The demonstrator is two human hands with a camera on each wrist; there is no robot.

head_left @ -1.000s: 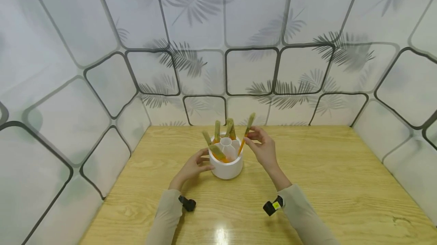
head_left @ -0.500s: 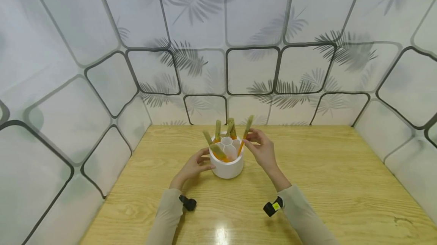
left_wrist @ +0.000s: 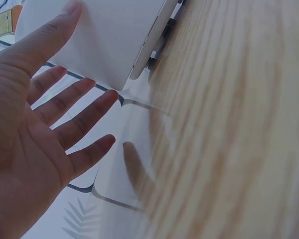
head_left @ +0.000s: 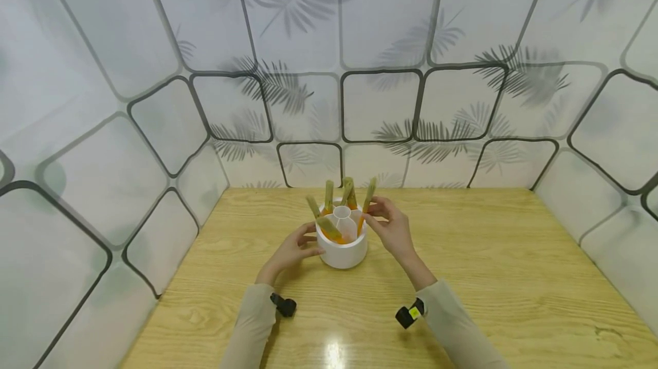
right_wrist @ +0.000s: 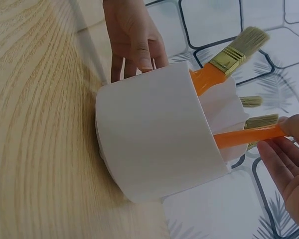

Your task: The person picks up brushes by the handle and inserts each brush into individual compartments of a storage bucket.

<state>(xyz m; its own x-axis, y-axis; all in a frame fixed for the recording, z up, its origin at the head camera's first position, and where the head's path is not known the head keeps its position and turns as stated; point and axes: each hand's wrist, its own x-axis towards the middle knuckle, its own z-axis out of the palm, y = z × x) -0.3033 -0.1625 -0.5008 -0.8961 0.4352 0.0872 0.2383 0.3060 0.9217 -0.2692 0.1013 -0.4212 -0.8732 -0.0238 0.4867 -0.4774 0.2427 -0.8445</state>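
Note:
A white round holder (head_left: 343, 256) with inner compartments stands on the table, and several orange-handled paintbrushes lean in it, bristles up. My right hand (head_left: 393, 229) pinches one paintbrush (head_left: 369, 195) between thumb and fingers at the holder's right side. In the right wrist view, that brush's orange handle (right_wrist: 249, 136) reaches down past the rim; its lower end is hidden inside. My left hand (head_left: 290, 252) rests against the holder's left side, thumb on the wall and the other fingers spread fairly straight. Another paintbrush (head_left: 328, 227) tilts left at the front.
The light wooden table (head_left: 462, 277) extends on both sides of the holder and towards me. Behind and beside it hangs patterned fabric (head_left: 380, 106) with dark rounded outlines and leaf prints. Each wrist wears a small black camera (head_left: 284, 305).
My right hand has lowered the pinched paintbrush farther into the holder, moving slightly down and to the left. My left hand has stayed against the holder's side.

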